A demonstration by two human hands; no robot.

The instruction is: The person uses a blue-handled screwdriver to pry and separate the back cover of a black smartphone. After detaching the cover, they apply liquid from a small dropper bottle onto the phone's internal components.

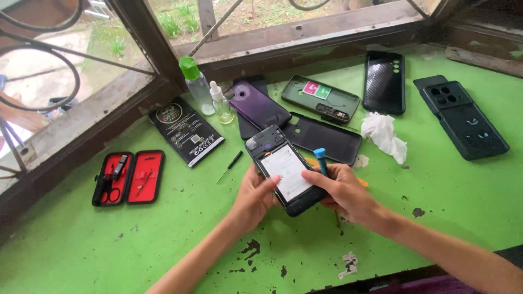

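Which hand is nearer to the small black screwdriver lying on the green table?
Left. The left hand grips the opened phone just right of the small black screwdriver; the right hand is on the phone's far side, holding a blue-tipped tool.

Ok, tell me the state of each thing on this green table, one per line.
Phone: back off, held by both hands.
Tool case: open, flat.
Green-capped bottle: upright, capped.
Dropper bottle: upright, closed.
Tissue: crumpled.
Small screwdriver: lying loose.
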